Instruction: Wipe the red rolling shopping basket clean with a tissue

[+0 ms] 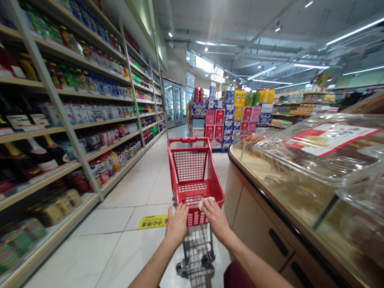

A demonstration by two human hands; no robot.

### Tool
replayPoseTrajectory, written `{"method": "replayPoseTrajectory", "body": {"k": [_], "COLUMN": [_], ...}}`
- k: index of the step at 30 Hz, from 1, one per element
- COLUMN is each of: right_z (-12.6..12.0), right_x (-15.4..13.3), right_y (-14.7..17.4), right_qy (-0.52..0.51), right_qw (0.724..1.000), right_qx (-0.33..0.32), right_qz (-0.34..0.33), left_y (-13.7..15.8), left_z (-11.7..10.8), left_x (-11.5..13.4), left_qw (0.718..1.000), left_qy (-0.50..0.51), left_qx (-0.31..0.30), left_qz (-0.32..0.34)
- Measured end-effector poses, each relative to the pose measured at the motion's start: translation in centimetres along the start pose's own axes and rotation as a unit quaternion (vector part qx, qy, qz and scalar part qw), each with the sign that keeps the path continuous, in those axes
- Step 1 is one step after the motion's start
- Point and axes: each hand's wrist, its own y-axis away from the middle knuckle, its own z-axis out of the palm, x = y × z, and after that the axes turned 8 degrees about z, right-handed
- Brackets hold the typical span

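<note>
A red plastic shopping cart (192, 166) stands in front of me in the aisle, its basket showing a bare grid floor. My left hand (177, 224) grips the near rim of the basket at its left, fingers bent over the edge. Farther right on the same rim, my right hand (215, 218) is closed on a crumpled white cloth (206, 203), pressed against the cart. The fingertips of both hands are partly hidden. Below the basket, the cart's grey legs and dark wheels (208, 259) rest on the tiles.
Tall shelves (111, 120) of bottles and cans line the left side. A wooden counter (258, 216) with clear plastic food boxes (318, 148) stands close on the right. Stacked drink cartons (216, 124) are ahead. A yellow floor sticker (153, 221) lies left of the cart.
</note>
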Motion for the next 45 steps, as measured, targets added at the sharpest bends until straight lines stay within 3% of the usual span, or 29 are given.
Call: {"method": "replayPoseTrajectory", "body": {"k": [5, 12, 17, 21, 25, 28, 31, 35, 40, 42, 45], "right_z": [-0.9, 0.4, 0.2, 0.6, 0.4, 0.3, 0.7, 1.0, -0.1, -0.7, -1.1], "right_x": [1.7, -0.3, 1.5, -1.4, -3.4, -2.6, -1.0, 1.5, 4.8, 5.6, 5.0], "right_y": [0.2, -0.3, 0.0, -0.4, -1.7, -2.2, -1.8, -0.7, -0.8, -1.1, -0.8], "right_qy": [0.052, 0.003, 0.035, -0.008, 0.006, 0.022, 0.034, 0.053, 0.081, 0.081, 0.052], "right_qw": [0.994, 1.0, 0.996, 1.0, 0.996, 0.994, 0.996, 0.996, 0.987, 0.979, 0.97], "right_qx": [0.014, 0.019, 0.041, -0.005, -0.073, -0.09, -0.08, -0.072, -0.099, -0.115, -0.125], "right_qz": [0.096, 0.01, 0.067, 0.008, 0.044, 0.058, 0.024, -0.003, 0.093, 0.149, 0.204], "left_y": [0.1, 0.3, 0.0, -0.9, -1.5, -1.3, -0.9, -0.8, -1.4, -1.6, -1.8], "left_z": [1.2, 1.1, 1.4, 0.6, -0.7, -1.6, -2.3, -2.7, -2.7, -2.6, -2.3], "left_x": [-0.2, -0.1, -0.1, -0.3, -0.8, -0.9, -0.4, 2.2, 6.6, 6.7, 4.8], "left_qw": [0.999, 0.999, 0.999, 0.999, 0.999, 0.999, 0.999, 0.999, 0.997, 0.995, 0.994], "left_qy": [-0.036, -0.039, -0.036, -0.036, -0.027, -0.023, -0.024, -0.033, -0.034, -0.014, -0.006], "left_qx": [-0.001, -0.009, -0.002, -0.002, -0.026, -0.026, -0.028, -0.013, -0.033, -0.03, -0.019], "left_qz": [0.007, 0.012, 0.004, 0.002, 0.013, 0.01, 0.015, 0.024, 0.065, 0.092, 0.107]}}
